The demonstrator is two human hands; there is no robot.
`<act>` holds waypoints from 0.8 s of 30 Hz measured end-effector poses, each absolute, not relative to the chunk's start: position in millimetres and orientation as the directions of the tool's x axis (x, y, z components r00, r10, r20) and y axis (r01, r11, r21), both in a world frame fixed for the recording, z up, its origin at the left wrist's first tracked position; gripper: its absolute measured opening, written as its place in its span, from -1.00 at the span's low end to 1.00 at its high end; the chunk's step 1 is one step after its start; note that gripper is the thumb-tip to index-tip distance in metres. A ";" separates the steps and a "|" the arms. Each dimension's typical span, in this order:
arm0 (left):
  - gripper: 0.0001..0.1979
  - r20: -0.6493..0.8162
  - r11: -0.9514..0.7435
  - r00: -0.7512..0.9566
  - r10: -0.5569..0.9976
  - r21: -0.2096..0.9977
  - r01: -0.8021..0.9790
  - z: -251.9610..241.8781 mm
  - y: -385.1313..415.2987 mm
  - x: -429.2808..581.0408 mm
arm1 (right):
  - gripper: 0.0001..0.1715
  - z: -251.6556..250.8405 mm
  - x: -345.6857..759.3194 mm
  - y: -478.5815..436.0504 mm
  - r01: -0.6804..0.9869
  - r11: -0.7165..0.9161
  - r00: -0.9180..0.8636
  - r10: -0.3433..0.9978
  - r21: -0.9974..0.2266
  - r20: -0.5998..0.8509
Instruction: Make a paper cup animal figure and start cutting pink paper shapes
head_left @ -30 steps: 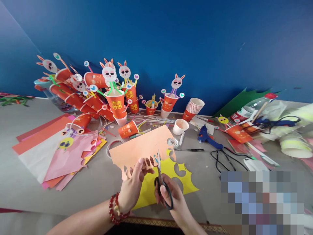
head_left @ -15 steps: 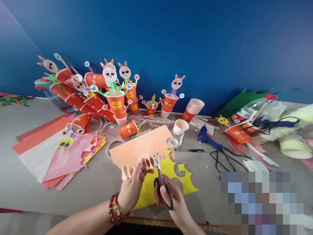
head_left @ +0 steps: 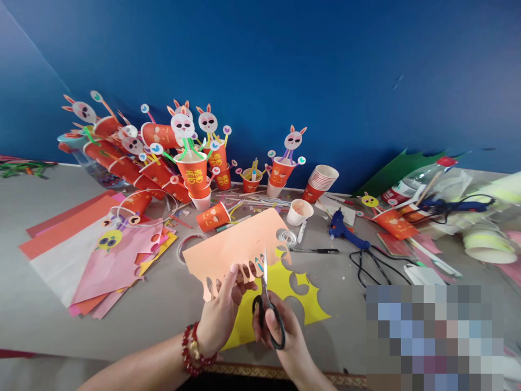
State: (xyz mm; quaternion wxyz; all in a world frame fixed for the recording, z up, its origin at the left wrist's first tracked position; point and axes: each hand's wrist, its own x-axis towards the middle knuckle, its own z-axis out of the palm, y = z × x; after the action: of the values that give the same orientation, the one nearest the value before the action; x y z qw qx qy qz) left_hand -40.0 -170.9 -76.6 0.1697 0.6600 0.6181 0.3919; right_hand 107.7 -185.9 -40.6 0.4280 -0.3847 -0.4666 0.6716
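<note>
My left hand, with a red bead bracelet on the wrist, pinches the jagged lower edge of a peach paper sheet held above the table. My right hand grips black-handled scissors; their blades point up into the cut edge of the peach sheet. Under both hands lies a yellow paper sheet with round holes cut out of it.
Red paper cups with bunny faces crowd the back left by the blue wall. Stacked coloured sheets lie at left. A blue glue gun with black cord, a white cup, a cup stack and clutter fill the right.
The scissors and my right hand have shifted slightly left along the peach sheet's edge. My left hand keeps the same hold on the paper.
</note>
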 end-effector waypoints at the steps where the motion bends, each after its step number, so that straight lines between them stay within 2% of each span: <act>1: -0.68 0.275 -0.148 -0.085 0.958 0.723 0.674 -73.7 -169.7 -39.6 | -0.42 -41.1 106.8 -186.5 -0.212 -0.201 -0.332 0.935 -0.957 -0.123; 8: -0.64 0.216 -0.109 -0.090 0.972 0.760 0.641 -73.4 -169.6 -38.9 | -0.40 -40.8 103.9 -187.2 -0.181 -0.195 -0.313 0.941 -0.964 -0.132; 16: -0.61 0.276 -0.122 -0.103 0.956 0.689 0.715 -88.1 -173.3 -42.8 | -0.40 -37.7 111.7 -182.4 -0.127 -0.151 -0.351 0.931 -0.980 -0.098; 24: -0.55 0.282 -0.128 -0.097 0.955 0.681 0.721 -91.9 -176.7 -45.7 | -0.38 -33.5 118.8 -180.1 -0.090 -0.169 -0.376 0.918 -0.982 -0.123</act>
State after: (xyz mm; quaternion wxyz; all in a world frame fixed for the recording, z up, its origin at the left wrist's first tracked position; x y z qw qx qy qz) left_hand -45.7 -176.7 -91.9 0.1574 0.6534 0.6412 0.3703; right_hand 118.8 -180.1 -33.5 0.3879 -0.4020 -0.5149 0.6502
